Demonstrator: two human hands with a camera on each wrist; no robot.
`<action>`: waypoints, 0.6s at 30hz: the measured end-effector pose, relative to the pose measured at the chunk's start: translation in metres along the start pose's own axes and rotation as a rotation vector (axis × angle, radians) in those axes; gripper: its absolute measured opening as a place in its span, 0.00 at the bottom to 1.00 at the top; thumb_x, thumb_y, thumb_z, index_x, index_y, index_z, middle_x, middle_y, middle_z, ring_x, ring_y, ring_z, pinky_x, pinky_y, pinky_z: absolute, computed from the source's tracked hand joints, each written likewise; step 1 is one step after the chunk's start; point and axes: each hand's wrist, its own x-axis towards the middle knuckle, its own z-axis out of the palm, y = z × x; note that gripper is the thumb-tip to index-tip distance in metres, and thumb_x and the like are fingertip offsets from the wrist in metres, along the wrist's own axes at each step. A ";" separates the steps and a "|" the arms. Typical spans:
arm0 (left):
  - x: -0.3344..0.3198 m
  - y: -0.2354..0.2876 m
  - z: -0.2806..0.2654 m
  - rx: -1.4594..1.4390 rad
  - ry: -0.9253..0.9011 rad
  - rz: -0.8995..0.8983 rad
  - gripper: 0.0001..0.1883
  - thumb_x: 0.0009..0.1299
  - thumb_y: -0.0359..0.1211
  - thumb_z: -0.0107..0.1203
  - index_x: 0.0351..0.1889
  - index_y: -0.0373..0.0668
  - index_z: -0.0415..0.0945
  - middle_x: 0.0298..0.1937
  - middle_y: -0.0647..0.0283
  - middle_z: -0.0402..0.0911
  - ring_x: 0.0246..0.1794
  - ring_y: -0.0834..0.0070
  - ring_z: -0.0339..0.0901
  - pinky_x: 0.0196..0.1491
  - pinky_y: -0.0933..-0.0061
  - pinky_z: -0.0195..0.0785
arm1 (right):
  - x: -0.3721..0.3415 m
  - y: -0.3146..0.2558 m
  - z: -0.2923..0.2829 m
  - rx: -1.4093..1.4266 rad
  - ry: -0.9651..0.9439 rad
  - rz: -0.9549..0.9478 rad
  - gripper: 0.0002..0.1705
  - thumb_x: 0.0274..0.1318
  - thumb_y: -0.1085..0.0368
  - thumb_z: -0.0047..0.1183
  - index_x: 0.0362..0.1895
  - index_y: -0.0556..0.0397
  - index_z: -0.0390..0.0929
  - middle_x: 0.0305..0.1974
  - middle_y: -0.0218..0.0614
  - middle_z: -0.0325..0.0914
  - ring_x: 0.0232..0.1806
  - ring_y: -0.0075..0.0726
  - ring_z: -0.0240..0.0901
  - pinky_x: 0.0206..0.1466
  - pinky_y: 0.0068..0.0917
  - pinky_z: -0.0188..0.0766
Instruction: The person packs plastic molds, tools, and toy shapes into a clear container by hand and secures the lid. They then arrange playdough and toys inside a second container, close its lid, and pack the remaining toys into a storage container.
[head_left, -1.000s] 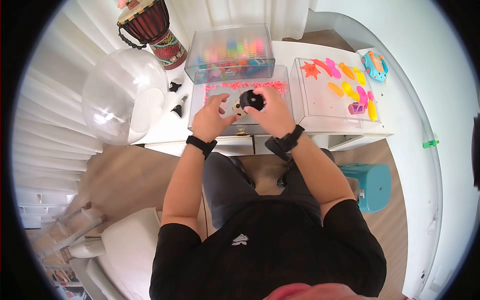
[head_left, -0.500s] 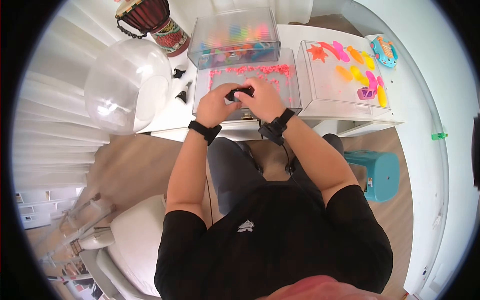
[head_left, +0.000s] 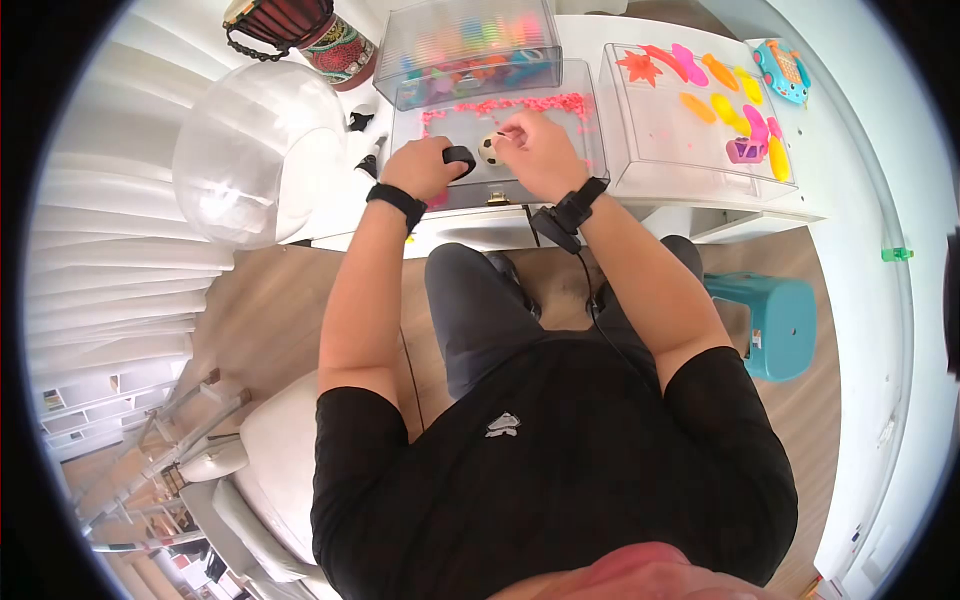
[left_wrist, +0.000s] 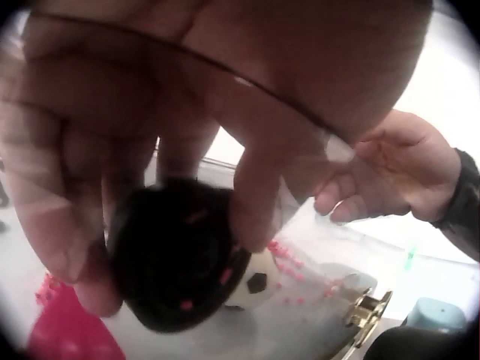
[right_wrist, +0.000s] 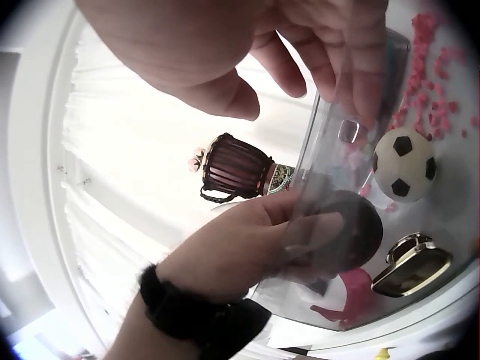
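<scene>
My left hand [head_left: 418, 168] grips a black round piece [head_left: 459, 159] between thumb and fingers, low over the front left of a clear case [head_left: 590, 172]. In the left wrist view, a few pink bits cling to the dark face of that black piece [left_wrist: 176, 259]. A small soccer ball [head_left: 490, 150] lies on the case's grey surface among the bits. Just right of the ball hovers my right hand [head_left: 540, 155], with loosely bent fingers and nothing in them; in the right wrist view its thumb stands apart from the fingers [right_wrist: 281, 64].
Pink bits [head_left: 530, 103] line the back of the case; a gold latch [head_left: 498, 196] is at its front. Behind stands a clear box [head_left: 470, 45] of colourful items. Bright toys lie on the right box [head_left: 630, 140]. A clear globe [head_left: 240, 150] and drum [head_left: 345, 50] stand left.
The right hand first held the black round piece, then both hands held it together. Now the left hand alone has it, moved left, and the soccer ball shows between the hands.
</scene>
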 end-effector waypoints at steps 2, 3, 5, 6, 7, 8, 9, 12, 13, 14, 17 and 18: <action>0.008 -0.002 -0.008 0.054 -0.107 0.023 0.21 0.67 0.47 0.67 0.48 0.41 0.87 0.43 0.48 0.89 0.47 0.50 0.86 0.53 0.54 0.77 | -0.001 -0.006 -0.001 -0.010 -0.004 -0.007 0.15 0.57 0.60 0.64 0.40 0.60 0.82 0.40 0.48 0.82 0.41 0.49 0.80 0.45 0.42 0.76; 0.011 -0.004 -0.010 0.107 -0.212 0.044 0.21 0.67 0.47 0.68 0.49 0.41 0.87 0.43 0.49 0.89 0.47 0.51 0.86 0.52 0.54 0.77 | -0.002 -0.008 -0.001 -0.020 -0.011 -0.016 0.13 0.57 0.61 0.63 0.39 0.59 0.82 0.39 0.49 0.82 0.41 0.52 0.79 0.45 0.44 0.76; 0.019 -0.008 -0.009 0.098 -0.265 0.085 0.22 0.68 0.48 0.67 0.48 0.40 0.87 0.43 0.49 0.89 0.46 0.52 0.86 0.51 0.54 0.77 | -0.002 -0.003 0.001 -0.075 -0.003 -0.060 0.14 0.58 0.61 0.64 0.41 0.59 0.82 0.39 0.46 0.82 0.38 0.46 0.80 0.44 0.40 0.76; 0.021 -0.008 -0.009 0.094 -0.334 0.119 0.22 0.69 0.48 0.67 0.49 0.39 0.86 0.44 0.48 0.89 0.47 0.50 0.86 0.51 0.55 0.77 | -0.002 -0.001 0.002 -0.131 0.005 -0.107 0.14 0.60 0.61 0.65 0.43 0.60 0.82 0.39 0.44 0.82 0.36 0.39 0.80 0.43 0.36 0.77; 0.023 -0.008 -0.008 0.089 -0.403 0.153 0.23 0.69 0.48 0.67 0.50 0.38 0.85 0.45 0.46 0.88 0.48 0.49 0.85 0.52 0.55 0.76 | -0.002 0.002 0.003 -0.127 0.007 -0.104 0.14 0.60 0.61 0.65 0.43 0.60 0.82 0.39 0.44 0.82 0.36 0.39 0.80 0.43 0.36 0.77; 0.025 -0.010 -0.007 0.093 -0.406 0.153 0.23 0.69 0.48 0.67 0.50 0.38 0.85 0.45 0.46 0.88 0.48 0.49 0.85 0.52 0.55 0.76 | -0.003 0.001 0.003 -0.135 0.011 -0.119 0.14 0.60 0.62 0.65 0.43 0.59 0.82 0.39 0.44 0.82 0.36 0.40 0.80 0.42 0.37 0.77; 0.026 -0.012 -0.005 0.089 -0.420 0.160 0.23 0.70 0.47 0.67 0.51 0.37 0.85 0.45 0.46 0.88 0.48 0.49 0.85 0.51 0.55 0.76 | -0.003 0.001 0.003 -0.143 0.017 -0.135 0.14 0.60 0.62 0.65 0.43 0.59 0.82 0.39 0.44 0.81 0.35 0.41 0.80 0.42 0.37 0.77; 0.029 -0.014 -0.001 0.083 -0.441 0.156 0.22 0.71 0.46 0.66 0.51 0.38 0.85 0.44 0.47 0.88 0.47 0.51 0.85 0.51 0.55 0.76 | -0.005 -0.001 0.003 -0.134 0.013 -0.114 0.13 0.59 0.62 0.65 0.42 0.59 0.82 0.39 0.44 0.81 0.36 0.42 0.80 0.42 0.37 0.77; 0.029 -0.015 0.000 0.076 -0.445 0.139 0.21 0.72 0.46 0.66 0.51 0.38 0.85 0.44 0.49 0.89 0.47 0.53 0.86 0.51 0.55 0.76 | -0.006 -0.001 0.002 -0.133 0.016 -0.112 0.13 0.59 0.62 0.65 0.42 0.59 0.82 0.39 0.44 0.81 0.36 0.42 0.80 0.42 0.37 0.77; 0.028 -0.016 0.001 0.078 -0.446 0.139 0.21 0.72 0.46 0.66 0.51 0.38 0.85 0.44 0.49 0.89 0.47 0.53 0.86 0.51 0.55 0.76 | -0.006 -0.001 0.002 -0.132 0.011 -0.124 0.13 0.59 0.62 0.65 0.42 0.59 0.82 0.39 0.44 0.81 0.36 0.42 0.81 0.42 0.38 0.77; 0.027 -0.018 0.000 0.088 -0.380 0.176 0.20 0.72 0.45 0.66 0.53 0.39 0.85 0.45 0.48 0.89 0.48 0.52 0.86 0.52 0.54 0.76 | -0.006 -0.002 0.003 -0.136 0.008 -0.145 0.13 0.59 0.61 0.65 0.41 0.58 0.81 0.39 0.44 0.81 0.36 0.43 0.81 0.42 0.38 0.77; 0.025 -0.015 -0.004 0.131 -0.363 0.151 0.20 0.72 0.44 0.66 0.54 0.40 0.84 0.46 0.48 0.88 0.49 0.52 0.86 0.54 0.54 0.76 | -0.006 -0.002 0.003 -0.143 0.011 -0.154 0.13 0.58 0.61 0.65 0.40 0.58 0.81 0.39 0.44 0.81 0.36 0.44 0.80 0.42 0.39 0.77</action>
